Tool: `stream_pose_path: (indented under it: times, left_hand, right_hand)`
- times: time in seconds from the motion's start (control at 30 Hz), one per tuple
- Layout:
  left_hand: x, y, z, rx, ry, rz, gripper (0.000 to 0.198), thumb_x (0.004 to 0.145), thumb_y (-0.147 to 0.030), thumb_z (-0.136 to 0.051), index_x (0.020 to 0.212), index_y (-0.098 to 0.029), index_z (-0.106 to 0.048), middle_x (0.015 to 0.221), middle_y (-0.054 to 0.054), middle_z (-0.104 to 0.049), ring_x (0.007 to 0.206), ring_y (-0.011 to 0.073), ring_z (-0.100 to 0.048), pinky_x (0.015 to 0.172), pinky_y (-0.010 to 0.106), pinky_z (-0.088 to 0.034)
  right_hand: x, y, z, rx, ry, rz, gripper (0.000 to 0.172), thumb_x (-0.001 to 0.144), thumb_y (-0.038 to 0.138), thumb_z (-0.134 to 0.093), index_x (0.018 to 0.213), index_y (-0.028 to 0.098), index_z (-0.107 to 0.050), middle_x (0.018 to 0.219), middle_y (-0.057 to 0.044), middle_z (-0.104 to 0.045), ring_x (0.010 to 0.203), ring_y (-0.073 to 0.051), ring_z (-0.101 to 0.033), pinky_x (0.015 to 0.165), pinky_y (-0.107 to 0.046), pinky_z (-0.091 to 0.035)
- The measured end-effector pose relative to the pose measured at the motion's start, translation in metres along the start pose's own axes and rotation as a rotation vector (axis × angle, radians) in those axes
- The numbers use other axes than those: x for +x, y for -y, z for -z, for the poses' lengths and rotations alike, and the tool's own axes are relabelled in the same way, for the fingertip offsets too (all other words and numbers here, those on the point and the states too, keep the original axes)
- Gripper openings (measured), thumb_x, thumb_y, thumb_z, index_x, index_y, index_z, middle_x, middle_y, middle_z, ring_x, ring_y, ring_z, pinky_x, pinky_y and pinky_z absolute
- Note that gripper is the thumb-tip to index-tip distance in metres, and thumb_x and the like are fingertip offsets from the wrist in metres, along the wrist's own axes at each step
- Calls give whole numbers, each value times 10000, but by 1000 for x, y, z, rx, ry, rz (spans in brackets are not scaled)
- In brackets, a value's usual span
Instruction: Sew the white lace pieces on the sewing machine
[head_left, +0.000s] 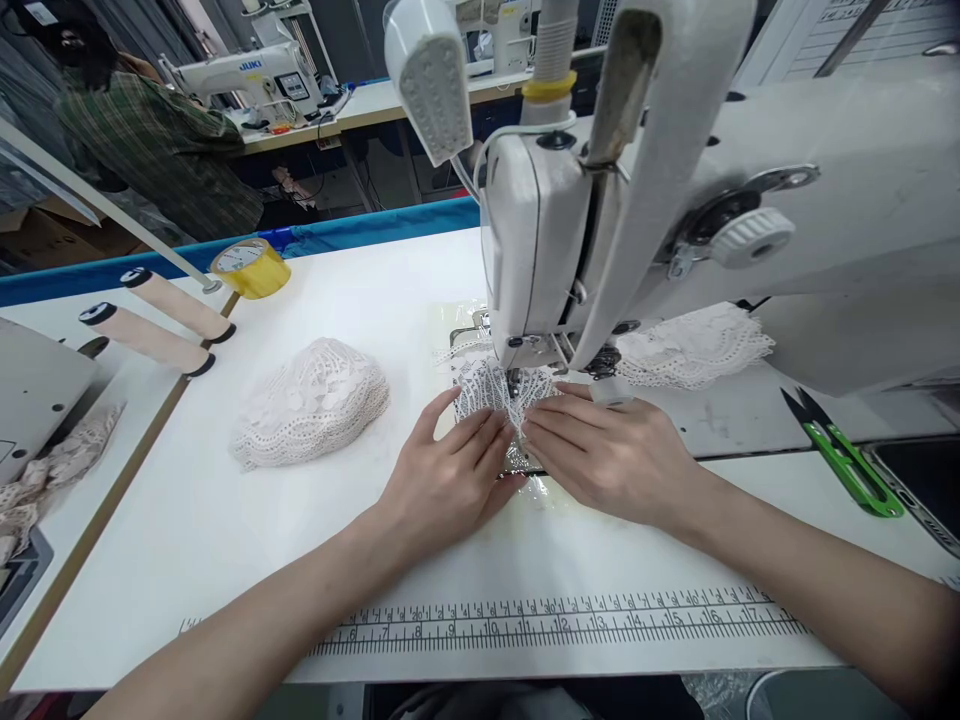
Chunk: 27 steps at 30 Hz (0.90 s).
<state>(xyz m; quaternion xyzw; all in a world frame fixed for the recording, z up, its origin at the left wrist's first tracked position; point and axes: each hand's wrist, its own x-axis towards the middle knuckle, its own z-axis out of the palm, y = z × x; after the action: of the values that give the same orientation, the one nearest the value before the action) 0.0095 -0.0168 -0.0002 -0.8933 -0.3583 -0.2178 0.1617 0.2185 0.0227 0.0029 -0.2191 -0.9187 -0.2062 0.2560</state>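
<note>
A piece of white lace [480, 392] lies under the presser foot [513, 380] of a white sewing machine [536, 230]. My left hand [450, 475] holds the lace's near left part, its fingertips close to the needle area. From the other side, my right hand [611, 450] has its fingers pressed together on the lace, and the fingertips of both hands almost meet in front of the foot. The undersides of my fingers are hidden. Left of my hands sits a heap of white lace [311, 405]; more white lace [694, 345] lies behind my right hand.
Green-handled thread snips [847, 460] lie at the right. Two thread cones [154, 340] and a yellow tape roll [251, 268] are at the left. A ruler scale [525, 630] runs along the front edge. Beyond the table, a person [157, 150] is near another sewing machine [247, 80].
</note>
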Motion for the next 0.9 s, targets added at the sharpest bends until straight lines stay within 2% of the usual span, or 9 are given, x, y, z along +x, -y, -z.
stream_pose_path:
  times: [0.2,0.33,0.47,0.6,0.9]
  left_hand:
    - [0,2,-2,-1,6,1,319,957,-345,-520,1095,-98,-667,1050,90,-737,1020,212,-677,1108,487,-341]
    - [1,6,-7,-17,10,11,338,960,-349,-510,1134,-95,-651,1113,108,-716,1055,217,-663,1128,498,-315]
    - [2,9,-8,-32,50,46,359,954,-340,-515,1191,-94,-626,1175,122,-689,1119,240,-634,1145,527,-286]
    - [3,9,-7,-8,77,73,352,954,-343,-512,1187,-107,-629,1186,128,-683,1133,242,-624,1124,521,-320]
    - [4,13,-10,-15,66,114,369,970,-365,-488,1200,-113,-629,1178,123,-687,1130,241,-628,1141,538,-285]
  right_hand:
    - [2,1,1,-4,21,-16,140,876,101,-586,796,142,-694,827,-17,-728,742,-134,-626,556,-308,-340]
    - [2,0,-2,-4,13,-44,146,884,96,-572,802,128,-687,849,-34,-728,775,-144,-632,552,-306,-337]
    - [4,-1,-3,-25,37,-72,164,910,125,-550,830,134,-692,919,-53,-735,799,-162,-640,603,-311,-389]
    - [3,-1,-5,-42,53,-89,165,923,156,-542,898,139,-704,1003,-58,-737,806,-169,-651,699,-329,-452]
    - [3,-3,-7,-51,62,-102,171,935,186,-539,936,149,-706,970,-50,-746,805,-174,-662,763,-334,-483]
